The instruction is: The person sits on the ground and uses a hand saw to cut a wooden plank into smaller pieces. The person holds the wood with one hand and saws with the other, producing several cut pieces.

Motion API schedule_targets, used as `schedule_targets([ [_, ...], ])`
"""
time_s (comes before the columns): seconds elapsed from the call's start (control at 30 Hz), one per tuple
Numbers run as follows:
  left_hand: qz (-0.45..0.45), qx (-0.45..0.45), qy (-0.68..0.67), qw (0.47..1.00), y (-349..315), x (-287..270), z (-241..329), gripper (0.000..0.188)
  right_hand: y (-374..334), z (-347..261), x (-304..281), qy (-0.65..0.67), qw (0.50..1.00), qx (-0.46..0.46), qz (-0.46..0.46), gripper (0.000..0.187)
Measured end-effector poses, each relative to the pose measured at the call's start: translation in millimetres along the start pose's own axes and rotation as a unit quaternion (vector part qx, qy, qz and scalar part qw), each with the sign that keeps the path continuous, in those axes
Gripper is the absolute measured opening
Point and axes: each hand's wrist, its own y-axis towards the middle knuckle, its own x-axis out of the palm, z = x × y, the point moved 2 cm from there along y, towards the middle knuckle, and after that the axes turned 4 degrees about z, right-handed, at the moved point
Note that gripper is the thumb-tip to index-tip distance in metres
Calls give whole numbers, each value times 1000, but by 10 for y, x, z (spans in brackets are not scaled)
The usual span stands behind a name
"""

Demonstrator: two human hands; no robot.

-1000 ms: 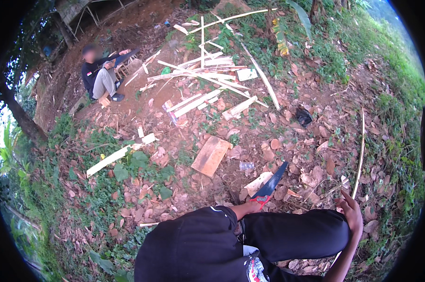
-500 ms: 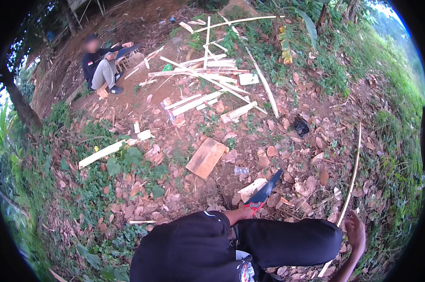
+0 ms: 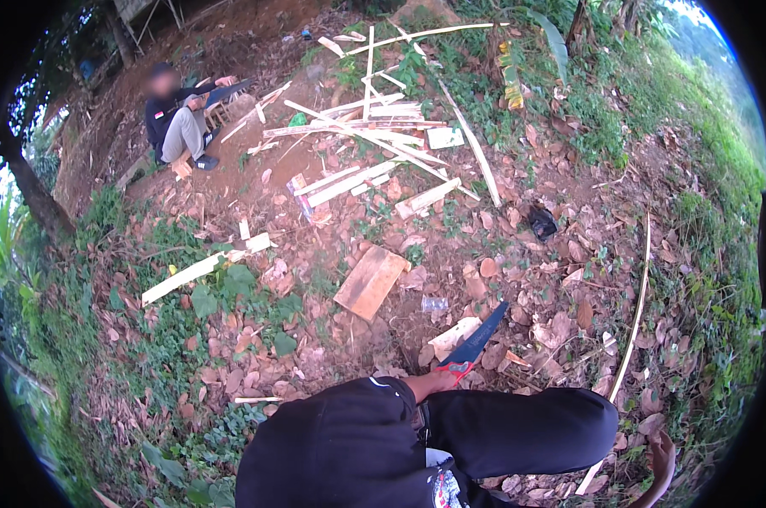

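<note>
The left hand (image 3: 438, 383) has fingers wrapped around the red-handled saw (image 3: 481, 337), blade just past them; the right hand's (image 3: 664, 457) fingers hang loosely apart, near a long stick (image 3: 639, 314)

From here I see the wearer's black cloth top (image 3: 315, 457), a thin white line (image 3: 383, 385) on its left sleeve (image 3: 400, 404), and smooth black cloth trousers (image 3: 518, 432). Between them shows a pale patch (image 3: 443, 484) with red print. The left hand (image 3: 448, 374) and right hand (image 3: 662, 457) are bare.
</note>
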Motion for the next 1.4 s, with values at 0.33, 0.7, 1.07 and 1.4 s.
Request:
schedule_targets([
  [0.33, -38, -9, 18, 999, -236, -426, 366, 47, -175, 200, 224, 54, 998, 8, 28, 56],
  [0.7, -48, -32, 10, 998, -376, -494, 288, 57, -147, 145, 320, 70, 997, -6, 28, 58],
  [1.07, 66, -12, -12, 998, -103, -53, -307, 61, -18, 42, 388, 83, 996, -16, 23, 59],
  [1.4, -21, -37, -7, 999, -476, -534, 186, 68, -102, 134, 302, 75, 995, -6, 67, 61],
])
